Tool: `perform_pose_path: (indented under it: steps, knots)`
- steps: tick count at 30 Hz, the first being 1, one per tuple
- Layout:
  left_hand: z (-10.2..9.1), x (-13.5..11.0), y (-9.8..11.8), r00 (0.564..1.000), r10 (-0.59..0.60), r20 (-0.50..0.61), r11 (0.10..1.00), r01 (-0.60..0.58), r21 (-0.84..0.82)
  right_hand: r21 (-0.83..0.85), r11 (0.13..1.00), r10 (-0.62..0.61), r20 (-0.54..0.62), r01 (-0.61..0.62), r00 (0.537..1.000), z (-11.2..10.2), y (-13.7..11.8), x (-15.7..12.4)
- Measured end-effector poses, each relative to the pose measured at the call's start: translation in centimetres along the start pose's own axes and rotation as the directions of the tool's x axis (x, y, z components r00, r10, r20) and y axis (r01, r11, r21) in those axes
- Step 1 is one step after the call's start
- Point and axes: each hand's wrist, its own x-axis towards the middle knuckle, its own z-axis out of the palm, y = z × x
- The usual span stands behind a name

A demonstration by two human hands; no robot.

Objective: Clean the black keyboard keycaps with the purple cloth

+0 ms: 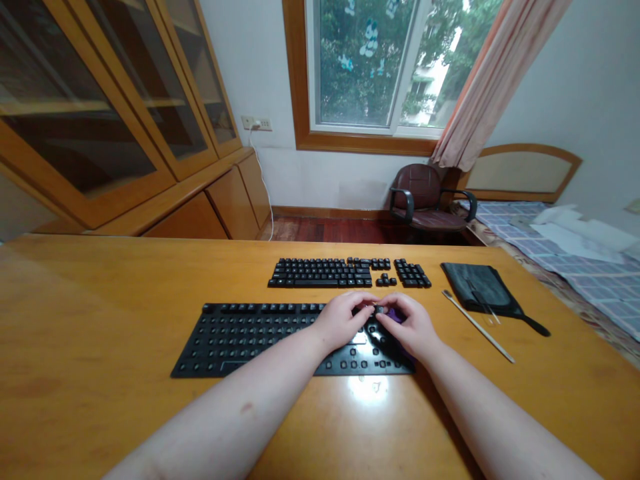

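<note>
Wood-framed cabinets [235,187] with glass doors stand along the left wall, and a window [370,67] beside a pink curtain [505,87] looks out on greenery. Below it are a dark red office chair [425,197] and, to the right, a bed [565,240] with a checked cover. White cable [263,180] hangs from a wall socket [257,123].

Across the foreground spreads a glossy yellow-brown desk [100,320]. Near its far edge lie loose black keycaps [320,273], set out in keyboard-like blocks. Nearer the person, well in from the desk's left edge, sits a black keyboard [250,333], most of its switches bare and its long side roughly parallel to the far edge.

Both hands are over the keyboard's right part. The right hand [409,325] pinches a small black keycap [379,309] between thumb and fingers, with something purple [395,315] showing beneath them. The left hand [343,319] brings its fingertips up beside that keycap; whether they grip it too, I cannot tell.

Toward the desk's right edge lies a dark pouch [463,280] with a thin wire tool [493,317] on it, its strap pointing at that edge. Just beside it, a slim pale stick [479,327] with a dark end lies slantwise.
</note>
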Motion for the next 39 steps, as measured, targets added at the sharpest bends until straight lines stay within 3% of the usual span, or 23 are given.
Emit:
perform_pose_path:
  steps: [39]
  knots:
    - [0.01, 0.27, 0.17, 0.999, -0.023, 0.047, 0.998, 0.021, 0.052, -0.016, 1.0, 0.013, 0.052, -0.013, 0.999, 0.16, -0.13, -0.01]
